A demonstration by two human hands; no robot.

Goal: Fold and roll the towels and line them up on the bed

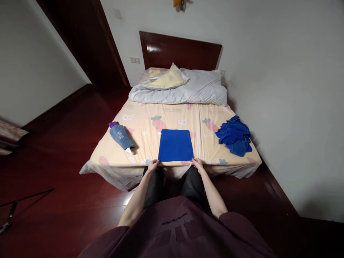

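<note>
A smooth blue cloth (pixel 176 145), probably a towel, lies flat in a near-square shape at the front edge of the bed. My left hand (pixel 154 166) pinches its near left corner between thumb and fingers. At the near right corner, my right hand (pixel 197 165) grips the cloth the same way. To the right sits a crumpled heap of blue cloths (pixel 234 136) with thin light edging. On the left lies a rolled grey-blue cloth (pixel 120 136) with white lettering, a purple cloth (pixel 114 124) at its far end and a white tag at its near end.
The bed (pixel 145 114) has a carrot-patterned sheet that hangs over its front edge. A bunched grey quilt (pixel 204 86) and a pale yellow pillow (pixel 169 78) lie by the dark headboard (pixel 180 50). A thin black stand (pixel 13 208) is on the floor at left.
</note>
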